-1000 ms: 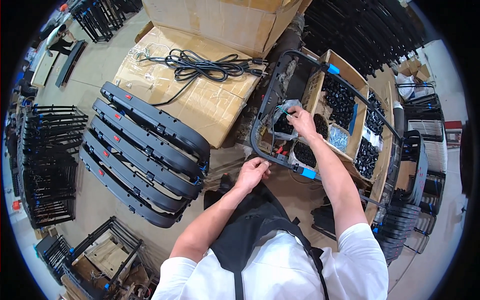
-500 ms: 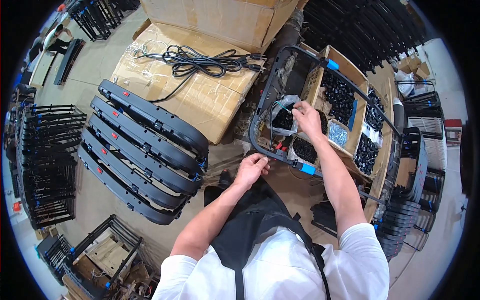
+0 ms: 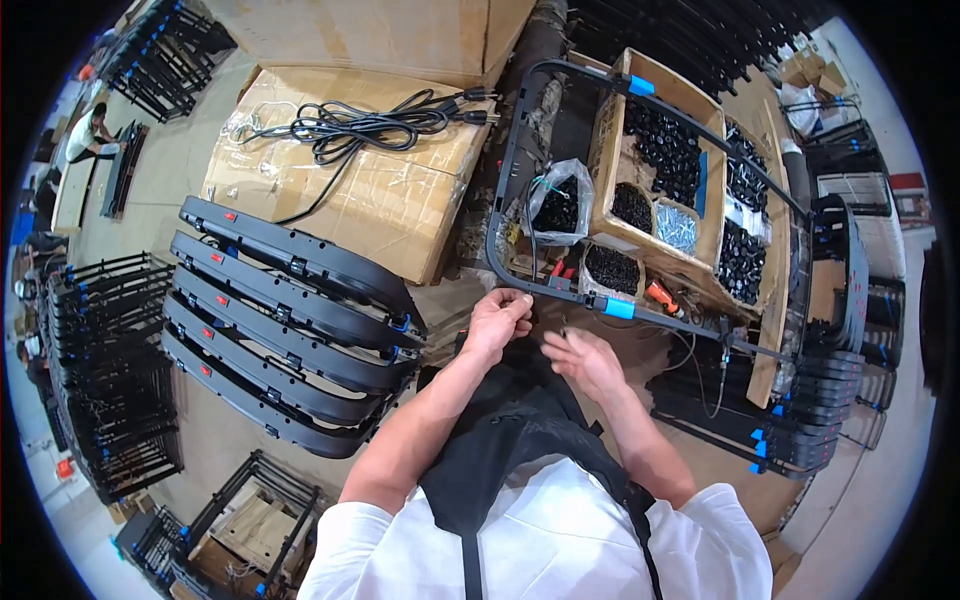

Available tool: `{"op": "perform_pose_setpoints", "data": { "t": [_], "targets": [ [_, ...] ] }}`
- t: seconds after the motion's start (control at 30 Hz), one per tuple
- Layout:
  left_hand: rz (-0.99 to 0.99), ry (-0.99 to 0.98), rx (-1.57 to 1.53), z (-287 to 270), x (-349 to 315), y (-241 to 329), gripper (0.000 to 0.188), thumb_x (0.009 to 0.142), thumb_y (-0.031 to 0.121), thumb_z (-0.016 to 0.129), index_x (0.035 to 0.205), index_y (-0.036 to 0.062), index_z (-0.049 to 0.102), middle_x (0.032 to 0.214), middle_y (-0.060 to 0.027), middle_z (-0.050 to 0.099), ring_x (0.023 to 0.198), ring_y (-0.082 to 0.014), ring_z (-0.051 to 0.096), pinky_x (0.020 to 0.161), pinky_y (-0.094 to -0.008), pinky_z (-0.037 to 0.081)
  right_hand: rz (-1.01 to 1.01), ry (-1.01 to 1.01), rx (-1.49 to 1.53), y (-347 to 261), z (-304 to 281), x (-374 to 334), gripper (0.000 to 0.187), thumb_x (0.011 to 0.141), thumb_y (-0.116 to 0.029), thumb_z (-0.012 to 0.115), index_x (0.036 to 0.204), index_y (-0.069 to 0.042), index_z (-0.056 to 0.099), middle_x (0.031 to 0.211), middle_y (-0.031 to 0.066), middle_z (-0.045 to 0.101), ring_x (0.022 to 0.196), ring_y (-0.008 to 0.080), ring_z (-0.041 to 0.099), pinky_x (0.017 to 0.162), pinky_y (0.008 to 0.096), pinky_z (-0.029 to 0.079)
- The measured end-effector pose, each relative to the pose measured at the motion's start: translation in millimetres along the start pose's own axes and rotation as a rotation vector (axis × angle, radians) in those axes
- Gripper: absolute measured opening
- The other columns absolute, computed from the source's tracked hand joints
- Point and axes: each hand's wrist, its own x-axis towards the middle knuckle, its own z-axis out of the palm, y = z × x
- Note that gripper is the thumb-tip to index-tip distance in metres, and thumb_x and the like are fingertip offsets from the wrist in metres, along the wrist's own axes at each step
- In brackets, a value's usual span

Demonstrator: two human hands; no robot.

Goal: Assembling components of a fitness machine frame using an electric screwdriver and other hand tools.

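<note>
A black tubular frame [image 3: 505, 170] with blue clips lies in front of me, around the parts bins. My left hand [image 3: 497, 325] is closed in a pinch at the frame's near bar, and whatever is in the fingertips is too small to name. Just to the right, on my side of the same bar, my right hand [image 3: 588, 362] has its fingers drawn together. A tiny dark speck shows at its fingertips, too small to identify. Beyond the bar stands an opened clear plastic bag [image 3: 560, 205] of small black parts.
A wooden tray [image 3: 615, 150] holds black knobs [image 3: 665, 155] and silver screws [image 3: 675, 228]. An orange-and-black tool [image 3: 660, 293] lies near the bar. To the left are several black curved panels [image 3: 290, 290] and a cardboard box [image 3: 390, 210] with a coiled black power cord [image 3: 370, 125].
My right hand has left the plastic bag and come back toward me, below the frame's near bar. My left hand stays at the bar. The whole view has shifted slightly.
</note>
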Motion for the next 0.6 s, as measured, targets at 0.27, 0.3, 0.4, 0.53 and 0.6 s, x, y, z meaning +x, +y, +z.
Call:
{"op": "perform_pose_setpoints", "data": {
  "t": [0.27,0.3,0.4,0.53,0.6],
  "targets": [
    [-0.058,-0.006,-0.016,-2.7,4.7,6.6,0.018,0.103,0.019,0.074,0.103,0.0037,0.065,0.085,-0.0064,0.071,0.067,-0.0175,0.068,0.063,-0.0325,0.059,-0.034,-0.151,0.340,25.0,53.9,74.0,0.024,0.111,-0.028,0.061,0.128,-0.011,0.065,0.117,0.0018,0.071,0.103,0.0187,0.067,0.091,0.0397,0.055],
    [-0.071,-0.020,0.000,-4.1,5.1,6.9,0.018,0.103,0.020,0.073,0.103,0.0033,0.066,0.085,-0.0065,0.072,0.066,-0.0177,0.069,0.063,-0.0327,0.059,-0.037,-0.156,0.344,26.4,54.7,74.1,0.024,0.111,-0.028,0.061,0.128,-0.011,0.065,0.117,0.0018,0.071,0.103,0.0187,0.067,0.091,0.0397,0.055],
    [-0.066,-0.013,0.066,-1.5,3.1,6.9,0.022,0.105,0.023,0.072,0.105,0.0018,0.068,0.083,-0.0058,0.071,0.067,-0.0172,0.069,0.064,-0.0328,0.060,-0.066,-0.175,0.394,34.2,48.5,77.9,0.026,0.111,-0.028,0.061,0.130,-0.010,0.065,0.117,0.0012,0.071,0.103,0.0182,0.067,0.089,0.0390,0.055],
    [-0.105,-0.068,0.040,3.7,-9.7,9.1,0.025,0.107,0.026,0.069,0.105,0.0013,0.070,0.083,-0.0037,0.071,0.067,-0.0149,0.068,0.064,-0.0300,0.057,-0.152,-0.125,0.300,31.3,47.9,63.8,0.030,0.110,-0.026,0.063,0.133,-0.008,0.067,0.113,0.0015,0.072,0.099,0.0176,0.068,0.087,0.0369,0.055],
    [-0.118,-0.166,0.082,-1.5,-12.8,4.7,0.026,0.109,0.028,0.066,0.103,0.0027,0.071,0.086,-0.0038,0.073,0.069,-0.0139,0.067,0.065,-0.0280,0.054,-0.178,-0.100,0.212,27.8,46.3,56.3,0.032,0.109,-0.025,0.064,0.134,-0.006,0.068,0.110,0.0015,0.074,0.096,0.0183,0.069,0.086,0.0360,0.055]
  ]
}}
